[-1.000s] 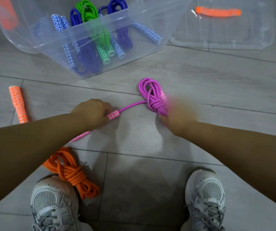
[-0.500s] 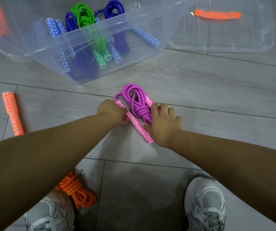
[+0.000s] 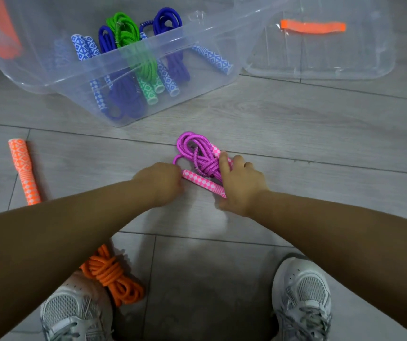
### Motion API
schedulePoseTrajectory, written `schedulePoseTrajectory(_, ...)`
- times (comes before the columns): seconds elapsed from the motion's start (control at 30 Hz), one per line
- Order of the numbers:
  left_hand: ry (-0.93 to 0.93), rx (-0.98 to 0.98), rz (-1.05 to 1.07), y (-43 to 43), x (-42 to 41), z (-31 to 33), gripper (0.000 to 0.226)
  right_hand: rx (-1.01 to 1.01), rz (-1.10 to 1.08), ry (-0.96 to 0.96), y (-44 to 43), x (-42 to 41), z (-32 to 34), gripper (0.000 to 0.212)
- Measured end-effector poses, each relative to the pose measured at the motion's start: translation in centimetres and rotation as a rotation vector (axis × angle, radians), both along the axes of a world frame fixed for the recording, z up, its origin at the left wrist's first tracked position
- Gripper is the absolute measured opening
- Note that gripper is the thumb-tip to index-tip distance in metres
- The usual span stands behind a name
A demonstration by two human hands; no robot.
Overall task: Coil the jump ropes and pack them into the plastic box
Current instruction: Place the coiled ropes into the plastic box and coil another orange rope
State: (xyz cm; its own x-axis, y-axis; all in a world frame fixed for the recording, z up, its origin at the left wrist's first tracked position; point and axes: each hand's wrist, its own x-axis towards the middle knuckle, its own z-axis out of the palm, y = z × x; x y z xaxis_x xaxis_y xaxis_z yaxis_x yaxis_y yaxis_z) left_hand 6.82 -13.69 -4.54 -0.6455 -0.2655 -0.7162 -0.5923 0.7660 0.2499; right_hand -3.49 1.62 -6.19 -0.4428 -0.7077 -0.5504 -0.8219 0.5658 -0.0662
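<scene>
A second ago the left hand (image 3: 159,179) held one handle out on a stretched strand. Now that pink handle (image 3: 202,182) lies against the knot of the one pink jump rope (image 3: 198,156) on the floor (image 3: 295,134). Its fingers curl at the handle's end; I cannot tell whether they pinch it. The right hand (image 3: 243,185) lays spread fingers over the coil. The plastic box (image 3: 50,80) holds two blue ropes (image 3: 121,102) and one green rope (image 3: 126,33). One orange rope (image 3: 113,274) lies beside the left shoe (image 3: 74,313).
</scene>
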Motion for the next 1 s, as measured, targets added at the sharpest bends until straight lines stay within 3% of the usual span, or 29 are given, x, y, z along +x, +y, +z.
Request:
schedulePoseTrajectory(0.1, -0.077, -0.130, -0.181, -0.4, 1.0, 1.1, 0.031, 0.045, 0.068, 0.038, 0.3, -1.0, 1.2, 0.101)
schedulePoseTrajectory(0.27, -0.086, -0.276, -0.401, -0.9, 2.2, 4.6, 0.035, 0.168, 0.169, 0.110, 0.4, -2.2, 5.3, 0.098)
schedulePoseTrajectory(0.47, 0.079, -0.475, -0.612, -1.0, 2.5, 11.3, 0.035, 0.089, 0.191, 0.207, 1.4, -2.8, 13.0, 0.093)
schedulePoseTrajectory(0.8, 0.359, -0.655, -0.311, -9.0, -2.8, 21.0, 0.024, -0.331, 0.007, 0.271, -2.6, -6.5, 26.1, 0.094)
schedulePoseTrajectory(1.0, 0.372, -0.651, -0.091, -18.5, -7.9, 18.8, 0.037, -0.292, -0.016, 0.307, -11.9, -12.1, 26.2, 0.074)
